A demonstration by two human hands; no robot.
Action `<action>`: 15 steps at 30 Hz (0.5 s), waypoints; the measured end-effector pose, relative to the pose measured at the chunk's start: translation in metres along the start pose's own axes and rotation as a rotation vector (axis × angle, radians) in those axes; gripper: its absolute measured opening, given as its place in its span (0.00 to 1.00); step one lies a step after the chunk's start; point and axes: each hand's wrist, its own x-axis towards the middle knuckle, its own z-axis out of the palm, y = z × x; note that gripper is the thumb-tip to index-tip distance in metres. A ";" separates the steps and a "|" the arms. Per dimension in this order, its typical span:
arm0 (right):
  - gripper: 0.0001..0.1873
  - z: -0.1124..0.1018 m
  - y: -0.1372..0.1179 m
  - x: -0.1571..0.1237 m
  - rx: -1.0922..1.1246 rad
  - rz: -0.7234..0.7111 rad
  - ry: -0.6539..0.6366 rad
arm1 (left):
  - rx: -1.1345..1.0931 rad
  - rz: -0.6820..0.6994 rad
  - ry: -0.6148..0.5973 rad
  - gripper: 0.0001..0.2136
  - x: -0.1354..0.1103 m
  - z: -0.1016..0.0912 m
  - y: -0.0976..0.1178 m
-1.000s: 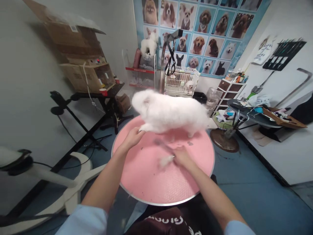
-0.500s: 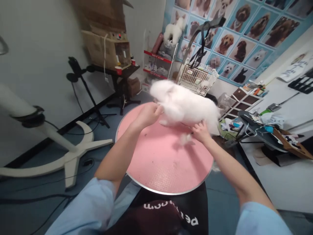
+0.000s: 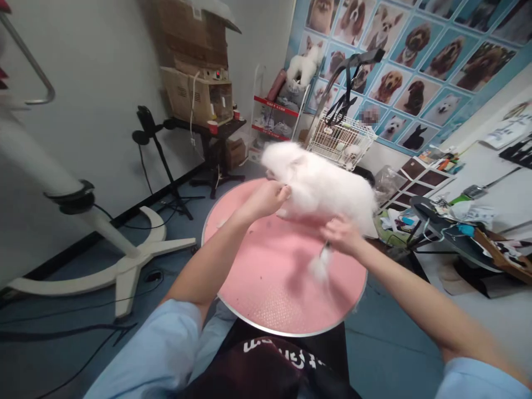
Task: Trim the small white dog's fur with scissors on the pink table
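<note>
A fluffy white dog (image 3: 328, 180) stands on a round pink grooming table (image 3: 266, 293), its head toward the left. My left hand (image 3: 270, 199) is closed at the dog's chest or front leg, its fingers pinching the white fur there. Beside the belly and hind end, my right hand (image 3: 344, 234) is wrapped around a slim dark grooming tool (image 3: 326, 245), mostly hidden by the fingers and too blurred to name exactly. A tuft of loose white fur (image 3: 320, 267) hangs from the tool over the tabletop.
A curved grooming arm (image 3: 366, 57) with black straps rises behind the dog. A wire cage (image 3: 343, 138) and a red-edged shelf (image 3: 276, 105) stand at the back. On the left is a white stand base (image 3: 128, 260); a cluttered dark side table (image 3: 453, 233) is on the right.
My right hand has turned and drawn slightly back from the dog's side, and the fur tuft now hangs lower. My left hand stays at the dog's front. The view has shifted slightly.
</note>
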 end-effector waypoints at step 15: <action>0.10 0.050 -0.097 -0.014 0.568 0.428 -0.321 | -0.081 0.069 -0.315 0.17 -0.042 0.005 -0.034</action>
